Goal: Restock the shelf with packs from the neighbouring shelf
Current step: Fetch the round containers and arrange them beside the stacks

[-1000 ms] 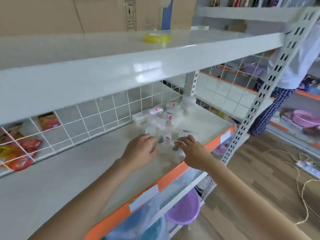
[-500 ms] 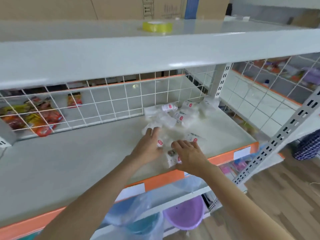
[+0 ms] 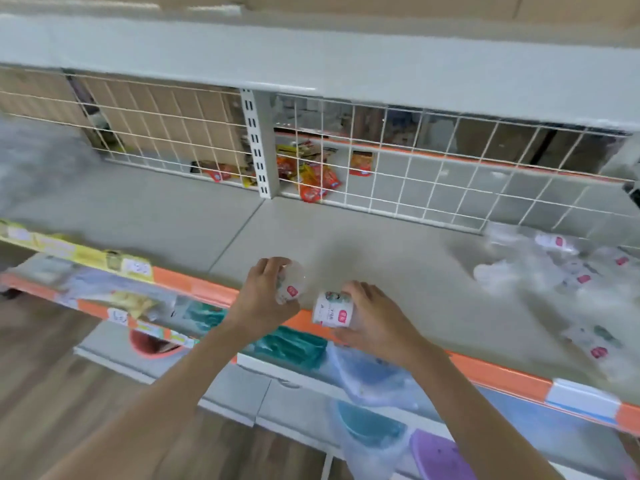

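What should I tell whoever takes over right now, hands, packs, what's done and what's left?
Left hand: holds a clear pack above the shelf's orange front edge.
Right hand: holds a white-labelled pack beside it.
Remaining packs: a loose pile at the right of the same shelf level.
Done: two packs picked up.
Left: set both down on the bare shelf section to the left, then fetch the rest.

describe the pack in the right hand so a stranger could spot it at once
Start at the grey shelf with the orange front edge. Over that edge, the right hand grips a small clear pack. Unlike the pack in the left hand, it shows a broad white label with a red mark.
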`<act>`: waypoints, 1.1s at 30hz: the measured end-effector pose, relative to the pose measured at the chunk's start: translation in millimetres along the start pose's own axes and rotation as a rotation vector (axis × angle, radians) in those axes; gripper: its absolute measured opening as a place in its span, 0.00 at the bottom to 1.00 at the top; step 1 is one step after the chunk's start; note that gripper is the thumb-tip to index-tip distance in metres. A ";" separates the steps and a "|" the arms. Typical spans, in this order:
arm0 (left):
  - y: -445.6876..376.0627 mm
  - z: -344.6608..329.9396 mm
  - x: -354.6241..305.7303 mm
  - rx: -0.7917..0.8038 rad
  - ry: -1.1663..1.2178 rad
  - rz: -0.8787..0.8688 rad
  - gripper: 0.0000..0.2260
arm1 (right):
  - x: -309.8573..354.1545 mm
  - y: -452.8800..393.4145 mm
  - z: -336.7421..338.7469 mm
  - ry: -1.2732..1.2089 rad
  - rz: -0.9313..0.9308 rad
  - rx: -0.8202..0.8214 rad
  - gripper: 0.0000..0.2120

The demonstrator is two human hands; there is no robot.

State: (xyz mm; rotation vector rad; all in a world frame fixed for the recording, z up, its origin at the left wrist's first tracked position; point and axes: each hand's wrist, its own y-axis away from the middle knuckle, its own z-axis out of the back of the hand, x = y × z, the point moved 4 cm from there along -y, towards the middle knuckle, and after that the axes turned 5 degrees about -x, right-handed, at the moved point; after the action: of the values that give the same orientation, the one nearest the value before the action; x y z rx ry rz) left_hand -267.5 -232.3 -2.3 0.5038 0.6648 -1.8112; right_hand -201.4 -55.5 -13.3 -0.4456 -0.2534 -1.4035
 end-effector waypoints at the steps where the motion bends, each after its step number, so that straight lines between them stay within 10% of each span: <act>1: 2.7 14.1 16.9 -0.020 -0.001 0.017 0.27 | 15.7 -8.7 -7.3 0.005 0.021 0.004 0.28; 16: 60.2 201.2 245.3 -0.155 -0.003 0.218 0.29 | 258.0 -112.2 -134.4 -0.186 0.106 0.057 0.29; 33: -89.8 273.6 362.3 -0.243 0.054 0.178 0.29 | 287.6 -315.7 -206.7 -0.074 0.027 -0.089 0.25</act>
State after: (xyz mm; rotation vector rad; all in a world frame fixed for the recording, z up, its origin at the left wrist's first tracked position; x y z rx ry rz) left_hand -474.1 -646.4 -6.0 0.4349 0.8378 -1.5312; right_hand -484.7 -435.9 -27.1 -0.5726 -0.2450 -1.3775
